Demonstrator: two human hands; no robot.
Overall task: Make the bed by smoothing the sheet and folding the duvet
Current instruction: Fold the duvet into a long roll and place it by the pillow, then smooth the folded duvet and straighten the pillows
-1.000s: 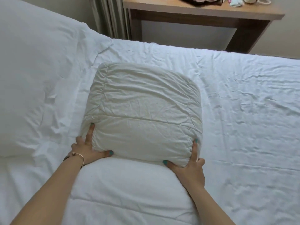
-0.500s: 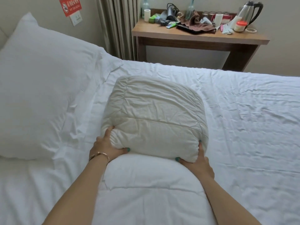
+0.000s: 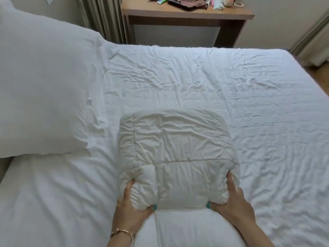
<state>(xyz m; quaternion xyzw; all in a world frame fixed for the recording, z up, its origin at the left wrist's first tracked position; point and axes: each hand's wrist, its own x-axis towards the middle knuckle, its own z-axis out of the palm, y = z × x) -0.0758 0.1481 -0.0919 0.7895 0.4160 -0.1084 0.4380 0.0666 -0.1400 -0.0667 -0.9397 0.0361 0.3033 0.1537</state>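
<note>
A cream quilted duvet (image 3: 176, 154), folded into a thick square bundle, lies on the wrinkled white sheet (image 3: 249, 104) near the front middle of the bed. My left hand (image 3: 131, 209) grips its near left corner, thumb under the edge and fingers up the side. My right hand (image 3: 235, 204) grips the near right corner the same way. Beneath the bundle's near edge lies a white padded layer (image 3: 187, 229) between my forearms.
A large white pillow (image 3: 46, 90) fills the left side of the bed. Behind the bed stands a wooden side table (image 3: 187, 13) with clutter on top, beside a curtain (image 3: 101, 16). The bed's right edge meets wooden floor (image 3: 320, 75).
The folded duvet has come nearer to me and a little right, away from the pillow. Both hands still hold its near corners. The view has tilted down.
</note>
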